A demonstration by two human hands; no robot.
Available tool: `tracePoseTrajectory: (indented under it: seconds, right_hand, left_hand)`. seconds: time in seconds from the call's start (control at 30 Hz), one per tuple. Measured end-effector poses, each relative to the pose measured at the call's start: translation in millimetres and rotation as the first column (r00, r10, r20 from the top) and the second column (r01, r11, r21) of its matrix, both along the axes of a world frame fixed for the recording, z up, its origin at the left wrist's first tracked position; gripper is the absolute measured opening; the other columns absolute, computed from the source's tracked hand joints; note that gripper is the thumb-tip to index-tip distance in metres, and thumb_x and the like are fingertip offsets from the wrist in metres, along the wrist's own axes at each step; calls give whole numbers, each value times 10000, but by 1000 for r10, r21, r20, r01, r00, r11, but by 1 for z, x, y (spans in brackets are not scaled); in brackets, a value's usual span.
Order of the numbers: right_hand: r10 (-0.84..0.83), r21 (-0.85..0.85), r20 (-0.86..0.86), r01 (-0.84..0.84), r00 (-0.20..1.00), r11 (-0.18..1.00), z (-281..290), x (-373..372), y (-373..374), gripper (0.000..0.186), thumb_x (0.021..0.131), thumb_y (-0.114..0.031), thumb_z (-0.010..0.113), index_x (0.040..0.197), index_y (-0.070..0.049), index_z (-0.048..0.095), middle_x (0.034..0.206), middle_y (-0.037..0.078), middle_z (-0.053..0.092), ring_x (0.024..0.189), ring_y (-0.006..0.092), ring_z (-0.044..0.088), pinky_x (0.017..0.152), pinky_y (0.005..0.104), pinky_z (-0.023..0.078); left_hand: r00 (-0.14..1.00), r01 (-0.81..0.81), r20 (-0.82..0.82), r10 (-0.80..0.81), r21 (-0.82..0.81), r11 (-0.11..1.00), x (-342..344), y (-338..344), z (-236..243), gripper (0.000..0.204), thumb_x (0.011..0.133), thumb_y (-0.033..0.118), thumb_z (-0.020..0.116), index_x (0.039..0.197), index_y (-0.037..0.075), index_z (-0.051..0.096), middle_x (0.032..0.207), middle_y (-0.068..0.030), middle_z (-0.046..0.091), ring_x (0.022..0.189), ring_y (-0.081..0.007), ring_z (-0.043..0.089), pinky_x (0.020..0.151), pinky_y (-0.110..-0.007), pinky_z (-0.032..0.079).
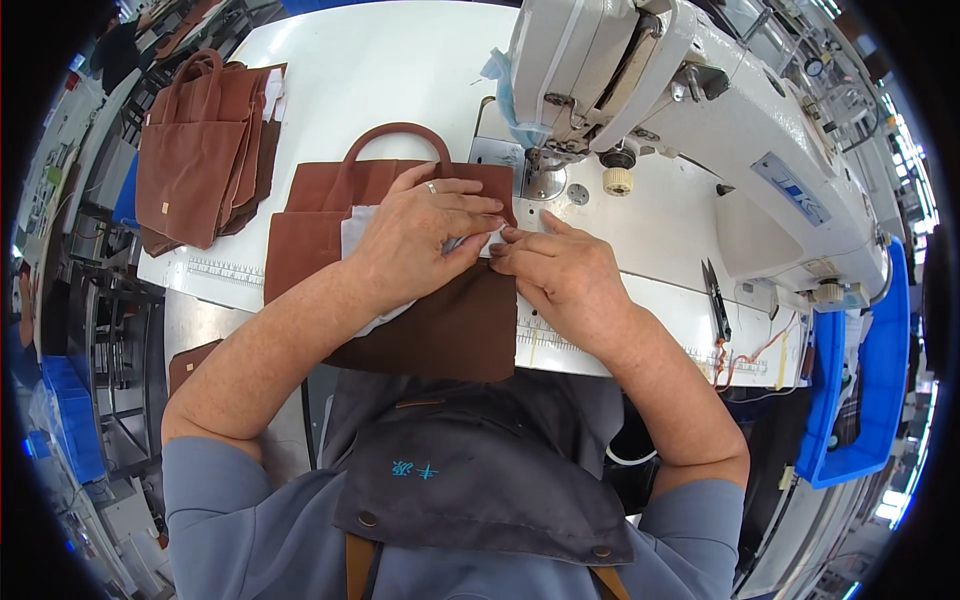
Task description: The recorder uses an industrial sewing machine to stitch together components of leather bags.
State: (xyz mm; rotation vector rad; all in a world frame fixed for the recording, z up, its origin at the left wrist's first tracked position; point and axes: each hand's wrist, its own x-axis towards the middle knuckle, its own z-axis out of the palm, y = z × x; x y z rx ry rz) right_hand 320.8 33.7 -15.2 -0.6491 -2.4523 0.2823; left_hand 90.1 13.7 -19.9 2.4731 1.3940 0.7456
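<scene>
A brown leather bag piece with a looped handle lies on the white sewing table, with white fabric inside it and a darker brown lower part. My left hand, wearing a ring, rests over the fabric with curved fingers, thumb and fingertips closed at its right edge. My right hand meets it there, fingertips closed on the same edge beside the bag's right side. The sewing machine's presser foot area is just beyond both hands, with pale blue cloth hanging on the head.
A stack of brown bag pieces lies at the table's left. Black scissors lie right of my right hand, near orange threads. A blue bin stands at the right, another at the far left. A person is at the upper left.
</scene>
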Motion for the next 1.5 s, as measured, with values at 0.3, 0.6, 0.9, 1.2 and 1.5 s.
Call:
tracePoseTrajectory:
  seconds: [0.3, 0.6, 0.9, 1.2, 1.5]
  right_hand:
    - [-36, -54, 92, 42, 995, 998, 4, 9, 41, 101, 842, -106, 709, 936, -123, 740, 949, 15, 731, 872, 235, 708, 816, 446, 575]
    - [-177, -191, 66, 187, 982, 964, 2, 9, 53, 181, 875, -4, 651, 1015, -63, 750, 994, 111, 732, 966, 308, 701, 854, 391, 561]
    - [-194, -12, 35, 195, 980, 981, -8, 10, 55, 184, 769, -99, 763, 943, -157, 771, 942, 11, 729, 874, 263, 697, 776, 404, 557]
    - [-169, 42, 33, 168, 985, 985, -10, 11, 56, 169, 759, -114, 769, 920, -164, 755, 917, -9, 717, 833, 242, 681, 743, 411, 536]
    - [-153, -111, 98, 163, 983, 980, 0, 11, 51, 197, 845, 9, 668, 1005, -84, 736, 975, 64, 731, 991, 287, 693, 902, 416, 524]
  left_hand:
    - [1000, 5, 16, -5, 52, 999, 10, 43, -2, 284, 893, 109, 666, 1157, 84, 768, 1277, -74, 720, 1308, -287, 598, 1164, -557, 360]
    - [991, 17, 134, -16, -11, 1000, 12, 75, 1, 242, 852, 102, 696, 1067, 63, 801, 1112, -162, 737, 1010, -326, 683, 923, -412, 543]
    - [989, 28, 144, -32, 28, 999, 11, 79, 0, 238, 837, 111, 712, 1052, 76, 807, 1045, -165, 735, 946, -315, 705, 836, -395, 577]
    - [982, 51, 184, -51, 6, 999, 10, 80, -2, 235, 836, 88, 714, 1052, 65, 807, 1056, -172, 742, 938, -307, 716, 818, -389, 581]
    - [983, 32, 176, -44, 66, 997, 12, 78, 1, 198, 817, 104, 683, 961, 30, 796, 997, -112, 767, 928, -287, 715, 916, -398, 532]
